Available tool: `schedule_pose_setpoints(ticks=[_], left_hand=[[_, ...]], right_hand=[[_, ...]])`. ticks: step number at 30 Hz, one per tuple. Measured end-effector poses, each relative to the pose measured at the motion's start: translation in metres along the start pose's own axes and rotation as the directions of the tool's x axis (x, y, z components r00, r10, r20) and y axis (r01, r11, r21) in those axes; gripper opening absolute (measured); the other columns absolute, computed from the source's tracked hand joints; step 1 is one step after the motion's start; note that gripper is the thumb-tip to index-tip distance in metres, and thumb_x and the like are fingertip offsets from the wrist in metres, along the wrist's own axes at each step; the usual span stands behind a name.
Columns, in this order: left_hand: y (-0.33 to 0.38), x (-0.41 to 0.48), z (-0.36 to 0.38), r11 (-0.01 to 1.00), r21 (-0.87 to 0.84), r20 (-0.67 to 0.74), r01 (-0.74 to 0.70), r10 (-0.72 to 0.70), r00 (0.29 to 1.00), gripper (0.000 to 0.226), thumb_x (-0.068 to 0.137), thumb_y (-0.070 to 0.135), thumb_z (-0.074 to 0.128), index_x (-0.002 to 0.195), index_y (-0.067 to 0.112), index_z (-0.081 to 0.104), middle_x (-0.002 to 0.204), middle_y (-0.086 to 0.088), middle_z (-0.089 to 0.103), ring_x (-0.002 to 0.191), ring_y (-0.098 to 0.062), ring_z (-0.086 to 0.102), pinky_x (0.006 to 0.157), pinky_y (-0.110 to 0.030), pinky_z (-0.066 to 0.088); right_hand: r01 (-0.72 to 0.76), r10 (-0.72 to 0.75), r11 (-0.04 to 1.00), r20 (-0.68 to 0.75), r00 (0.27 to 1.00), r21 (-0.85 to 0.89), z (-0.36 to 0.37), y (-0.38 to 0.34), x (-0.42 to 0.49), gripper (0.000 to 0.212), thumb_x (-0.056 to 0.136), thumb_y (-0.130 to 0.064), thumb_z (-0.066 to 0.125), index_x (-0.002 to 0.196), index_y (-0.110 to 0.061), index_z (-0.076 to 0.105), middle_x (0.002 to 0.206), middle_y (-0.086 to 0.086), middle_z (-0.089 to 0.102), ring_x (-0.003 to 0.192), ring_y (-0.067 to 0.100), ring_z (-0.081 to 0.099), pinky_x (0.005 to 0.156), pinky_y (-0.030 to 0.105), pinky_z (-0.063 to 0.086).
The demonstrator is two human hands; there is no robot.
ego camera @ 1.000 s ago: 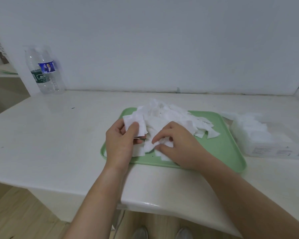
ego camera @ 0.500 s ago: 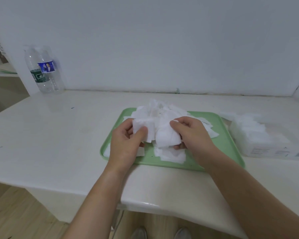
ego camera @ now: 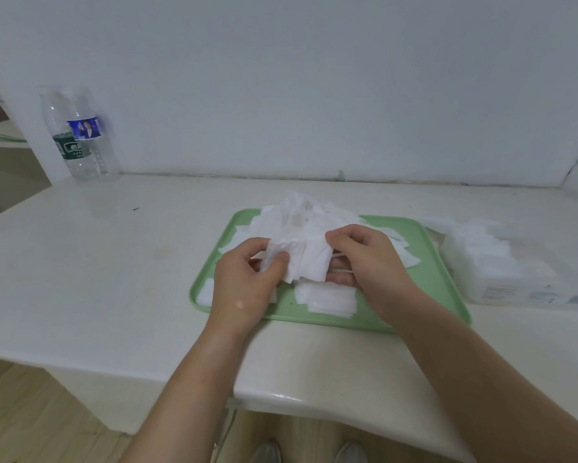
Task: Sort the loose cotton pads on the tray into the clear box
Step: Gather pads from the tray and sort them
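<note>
You hold a bunch of cotton pads (ego camera: 302, 259) between your 2 hands, just above the green tray (ego camera: 431, 279). Your left hand (ego camera: 247, 282) grips the left side of the bunch. Its thumb presses on the front and its other fingers curl round the back. Your right hand (ego camera: 367, 259) grips the right side. Some of its fingers curl over the top edge and some lie under the bunch, so both hands pinch the same pads. The tray sits on the white table (ego camera: 114, 262), in the middle, close to the near edge. A big messy pile of loose pads (ego camera: 301, 212) lies on the far part of the tray, right behind your hands. A small flat stack of pads (ego camera: 327, 297) lies on the near part of the tray, under your hands. A few more pads (ego camera: 204, 292) lie in the near left corner of the tray. The clear box (ego camera: 501, 272) stands on the table just beside the tray, on the right. It has many white pads in it, and some stick out at its far left corner. Clear water bottles (ego camera: 80, 145) stand far to the left, by the white wall (ego camera: 314, 78). Below the table edge you can see the wooden floor (ego camera: 30, 412) and the tips of your shoes (ego camera: 267, 452).
</note>
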State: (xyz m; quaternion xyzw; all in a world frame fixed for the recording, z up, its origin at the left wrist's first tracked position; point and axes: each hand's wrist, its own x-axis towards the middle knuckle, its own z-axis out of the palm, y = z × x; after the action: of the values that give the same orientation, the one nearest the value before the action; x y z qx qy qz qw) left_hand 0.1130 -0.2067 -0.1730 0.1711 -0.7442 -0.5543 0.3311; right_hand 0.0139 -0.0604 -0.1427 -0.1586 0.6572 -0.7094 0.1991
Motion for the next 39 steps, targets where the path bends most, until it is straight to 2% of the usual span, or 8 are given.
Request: schedule_pose_setpoints(ticks=[7,11,16,20,29,33,36,39], left_hand=[[0.005,-0.001,-0.002,0.997,-0.07,-0.054,0.013,-0.017,0.998,0.01,0.089,0.007,0.072,0.086,0.015,0.077,0.08,-0.006,0.075,0.068,-0.013,0.065,0.069,-0.04,0.057],[0.005,-0.001,-0.002,0.996,-0.091,-0.034,0.017,-0.02,0.999,0.008,0.088,0.006,0.072,0.086,0.011,0.077,0.083,-0.011,0.074,0.071,-0.014,0.063,0.071,-0.044,0.056],[0.006,-0.003,-0.003,0.998,-0.067,0.129,-0.006,0.015,0.992,0.021,0.088,0.004,0.072,0.1,0.021,0.078,0.106,0.014,0.076,0.1,-0.006,0.069,0.081,-0.019,0.054],[0.005,-0.004,-0.001,0.994,-0.027,0.167,-0.105,0.108,0.98,0.02,0.086,0.0,0.072,0.086,0.019,0.078,0.124,0.021,0.069,0.118,0.002,0.061,0.083,-0.015,0.051],[0.002,-0.004,0.001,0.995,-0.033,0.039,-0.091,0.093,0.995,0.02,0.087,0.001,0.072,0.09,0.02,0.076,0.095,0.015,0.072,0.089,-0.002,0.066,0.068,-0.016,0.049],[0.005,-0.002,-0.002,0.996,-0.082,-0.03,-0.047,0.045,0.999,0.014,0.087,0.003,0.074,0.091,0.017,0.076,0.09,0.007,0.076,0.081,-0.003,0.068,0.069,-0.018,0.052],[0.008,-0.001,-0.004,0.984,-0.177,-0.057,-0.016,0.006,0.998,0.012,0.086,0.002,0.074,0.088,0.013,0.077,0.08,0.006,0.076,0.074,-0.004,0.067,0.067,-0.015,0.05],[0.009,-0.002,-0.005,0.975,-0.222,-0.056,-0.002,-0.011,0.998,0.012,0.086,0.002,0.072,0.086,0.013,0.077,0.076,0.005,0.074,0.069,-0.007,0.064,0.065,-0.016,0.05]], right_hand=[[-0.015,0.005,0.987,-0.063,0.998,-0.161,-0.005,0.003,0.002,0.018,0.094,-0.014,0.063,0.089,0.003,0.067,0.068,0.008,0.067,0.057,0.018,0.065,0.059,0.034,0.059],[0.027,-0.052,0.955,-0.077,0.996,-0.296,-0.007,0.002,0.001,0.014,0.091,-0.012,0.062,0.087,0.0,0.067,0.067,0.008,0.067,0.058,0.015,0.064,0.057,0.031,0.057],[0.024,-0.022,0.986,0.014,1.0,-0.165,-0.001,-0.002,-0.003,0.018,0.094,-0.014,0.063,0.092,0.004,0.067,0.073,0.007,0.069,0.063,0.014,0.066,0.065,0.034,0.062],[-0.008,0.012,0.998,0.054,0.998,-0.064,0.0,-0.005,-0.004,0.012,0.096,-0.012,0.063,0.092,-0.001,0.067,0.078,0.009,0.07,0.064,0.019,0.067,0.061,0.032,0.06],[-0.055,0.057,0.998,0.047,0.997,-0.038,0.0,-0.005,-0.004,0.012,0.096,-0.012,0.062,0.095,-0.001,0.065,0.088,0.019,0.07,0.069,0.025,0.071,0.059,0.033,0.06],[0.004,-0.028,0.959,-0.08,0.996,-0.283,-0.005,0.002,-0.001,0.01,0.091,-0.012,0.062,0.088,-0.004,0.066,0.071,0.008,0.066,0.058,0.017,0.066,0.062,0.039,0.06],[0.073,-0.168,0.8,-0.106,0.98,-0.595,-0.007,0.004,0.0,0.006,0.082,-0.019,0.063,0.077,-0.016,0.065,0.063,-0.003,0.064,0.062,0.015,0.063,0.06,0.033,0.052],[0.143,-0.28,0.669,-0.07,0.958,-0.729,-0.009,0.005,0.0,0.002,0.082,-0.022,0.065,0.084,-0.022,0.064,0.077,-0.005,0.06,0.069,0.008,0.055,0.063,0.025,0.041]])
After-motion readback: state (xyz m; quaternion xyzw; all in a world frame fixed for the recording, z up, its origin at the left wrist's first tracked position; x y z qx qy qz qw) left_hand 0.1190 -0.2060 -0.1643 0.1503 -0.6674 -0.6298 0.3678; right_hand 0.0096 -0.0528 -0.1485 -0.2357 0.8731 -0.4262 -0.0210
